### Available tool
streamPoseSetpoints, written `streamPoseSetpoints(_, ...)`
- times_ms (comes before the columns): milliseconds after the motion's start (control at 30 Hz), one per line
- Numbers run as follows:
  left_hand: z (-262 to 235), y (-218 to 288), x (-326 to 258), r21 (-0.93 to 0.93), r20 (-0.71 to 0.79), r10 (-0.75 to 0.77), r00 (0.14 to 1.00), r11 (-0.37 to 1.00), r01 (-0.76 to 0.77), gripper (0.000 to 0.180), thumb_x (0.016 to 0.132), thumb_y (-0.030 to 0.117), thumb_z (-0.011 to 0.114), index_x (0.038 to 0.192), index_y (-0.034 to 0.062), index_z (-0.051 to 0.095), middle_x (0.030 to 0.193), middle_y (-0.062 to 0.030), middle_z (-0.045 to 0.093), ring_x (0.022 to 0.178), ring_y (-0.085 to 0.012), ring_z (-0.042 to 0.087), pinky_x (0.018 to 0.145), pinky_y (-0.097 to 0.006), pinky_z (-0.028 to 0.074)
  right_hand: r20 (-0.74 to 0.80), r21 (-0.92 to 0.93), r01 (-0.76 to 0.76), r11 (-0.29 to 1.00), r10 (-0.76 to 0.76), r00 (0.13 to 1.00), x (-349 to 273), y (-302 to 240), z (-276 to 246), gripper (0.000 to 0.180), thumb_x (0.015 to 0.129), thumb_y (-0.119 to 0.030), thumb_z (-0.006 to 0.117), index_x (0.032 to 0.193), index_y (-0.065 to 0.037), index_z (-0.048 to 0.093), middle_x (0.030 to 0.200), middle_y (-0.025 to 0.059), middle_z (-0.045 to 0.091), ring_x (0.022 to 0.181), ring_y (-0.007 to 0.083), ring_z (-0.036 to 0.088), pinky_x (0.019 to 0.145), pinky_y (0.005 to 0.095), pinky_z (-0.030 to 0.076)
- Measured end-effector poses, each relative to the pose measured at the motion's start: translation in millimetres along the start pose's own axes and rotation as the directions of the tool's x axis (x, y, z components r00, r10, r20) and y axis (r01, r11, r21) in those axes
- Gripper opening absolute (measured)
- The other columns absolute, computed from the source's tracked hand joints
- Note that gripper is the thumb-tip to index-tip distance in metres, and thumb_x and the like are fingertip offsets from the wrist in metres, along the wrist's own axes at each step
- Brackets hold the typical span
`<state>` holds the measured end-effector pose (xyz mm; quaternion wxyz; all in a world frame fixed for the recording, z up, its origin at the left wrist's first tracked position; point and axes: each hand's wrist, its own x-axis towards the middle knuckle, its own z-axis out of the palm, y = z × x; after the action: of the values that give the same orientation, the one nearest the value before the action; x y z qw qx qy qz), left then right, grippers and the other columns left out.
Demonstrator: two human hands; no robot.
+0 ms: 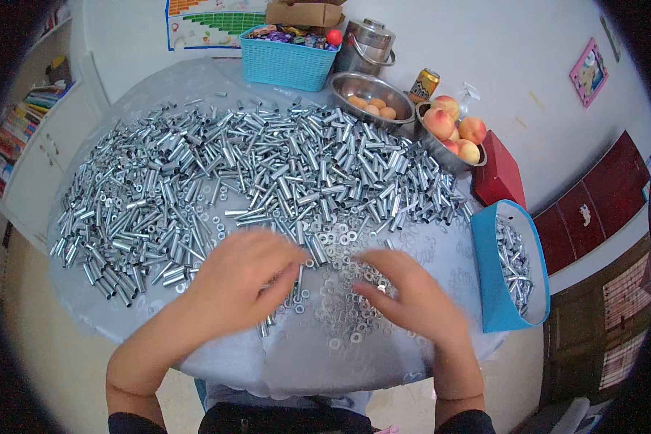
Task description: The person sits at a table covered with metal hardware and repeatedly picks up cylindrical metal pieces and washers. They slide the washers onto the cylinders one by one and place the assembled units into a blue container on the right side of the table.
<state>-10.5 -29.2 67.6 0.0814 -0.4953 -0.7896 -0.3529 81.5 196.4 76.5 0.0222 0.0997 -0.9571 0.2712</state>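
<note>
- Technique, as judged: the flat silver metal ring washers (356,338) lay so thin and crowded that tipping one up by its rim looked surer than pinching straight down.
- A gap between the hands seemed worth keeping, so that neither wrist swept loose rings or rolled the shiny silver metal tubes (289,191) heaped beyond.
- Left hand (244,281): fingers bent, thumb close under them, only a narrow gap between; near the heap's front edge. Blur hid any grip; the observer could not tell whether it held something.
- Right hand (417,298): thumb and forefinger well parted beside the washers, nothing seen between them.
- Washers: on the rounded table with its grey cover (383,370), mostly between the hands and up to the tubes; pale silver, round-holed, many overlapping.
- Tubes: smooth, bright, open-ended, of mixed lengths, tumbled at all angles across the far and left parts.
- Light-blue soft-sided bin (490,278) stood at the right edge, more silver metal pieces inside, too small to sort by kind.
</note>
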Motion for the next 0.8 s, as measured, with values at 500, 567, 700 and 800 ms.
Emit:
streamPoseSetpoints(500,48,-55,-8,0.184,-0.032,-0.104,0.994,0.977,0.108,0.037,0.068,0.011,0.053,0.104,0.0034,0.052,0.104,-0.0136,0.052,0.102,-0.0311,0.044,0.09,-0.04,0.035,-0.042,-0.103,0.174,0.979,-0.179,0.983,23,30,58,0.019,0.074,-0.007,0.059,0.093,-0.007,0.056,0.109,0.0056,0.055,0.105,0.0258,0.047,0.089,0.0392,0.034)
streamPoseSetpoints(567,49,-57,-9,0.185,-0.029,-0.111,0.993,0.976,0.114,0.031,0.069,0.01,0.055,0.1,0.0045,0.055,0.101,-0.012,0.054,0.101,-0.0299,0.045,0.089,-0.04,0.035,-0.049,-0.075,0.149,0.986,-0.153,0.987,23,32,58,0.017,0.072,-0.005,0.06,0.089,-0.007,0.057,0.102,0.0045,0.058,0.1,0.0252,0.05,0.085,0.0365,0.038)
streamPoseSetpoints(700,48,-58,-9,0.152,-0.033,-0.13,0.991,0.979,0.133,0.022,0.072,0.007,0.057,0.094,0.0057,0.059,0.092,-0.0096,0.057,0.098,-0.0288,0.047,0.088,-0.039,0.036,-0.071,-0.101,0.178,0.979,-0.185,0.98,20,35,57,0.018,0.071,-0.004,0.061,0.089,-0.007,0.058,0.096,0.004,0.061,0.094,0.0256,0.053,0.082,0.0354,0.04)
streamPoseSetpoints(800,49,-55,-7,0.113,-0.076,-0.081,0.994,0.99,0.09,0.02,0.073,0.006,0.058,0.093,0.006,0.06,0.088,-0.0094,0.059,0.093,-0.0286,0.051,0.085,-0.038,0.038,-0.165,-0.007,0.21,0.978,-0.208,0.964,19,28,57,0.022,0.07,-0.003,0.064,0.092,-0.006,0.058,0.093,0.0066,0.061,0.089,0.0266,0.056,0.078,0.0356,0.042)
